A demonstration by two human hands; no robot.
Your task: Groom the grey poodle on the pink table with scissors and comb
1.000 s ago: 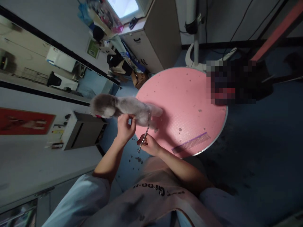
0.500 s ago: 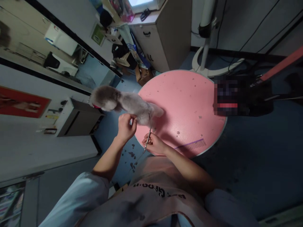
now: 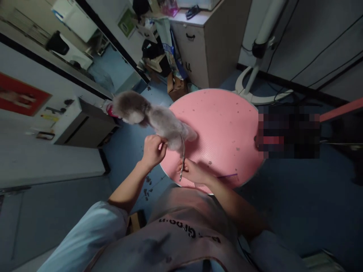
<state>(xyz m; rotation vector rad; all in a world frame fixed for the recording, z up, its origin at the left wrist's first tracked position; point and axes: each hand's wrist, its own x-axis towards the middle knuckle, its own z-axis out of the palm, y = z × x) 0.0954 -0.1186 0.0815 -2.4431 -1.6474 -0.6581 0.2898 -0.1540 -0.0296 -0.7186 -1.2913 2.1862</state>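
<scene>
A grey fluffy dog point(image 3: 167, 122) is at the left edge of the round pink table point(image 3: 218, 124), its head turned away toward the left. Something red shows at the front of its head. My left hand point(image 3: 154, 151) is closed in a pinch against the dog's near side; what its fingertips hold is hidden. In my right hand point(image 3: 191, 170) is a pair of curved scissors point(image 3: 183, 155), held upright with the blades against the fur of the dog's hind part. The blades look closed together. A purple-backed comb point(image 3: 228, 176) lies beside my right forearm.
Small tufts of cut hair point(image 3: 237, 149) dot the table and the floor. A blurred-out dark shape point(image 3: 289, 132) stands at the table's right edge. Behind are a drawer cabinet point(image 3: 195, 49), a cardboard box point(image 3: 176, 86) and a white stand point(image 3: 251, 81).
The camera view has turned a little, so the room appears shifted. Both hands stay close to the dog, and the scissors stand slightly more upright against its fur.
</scene>
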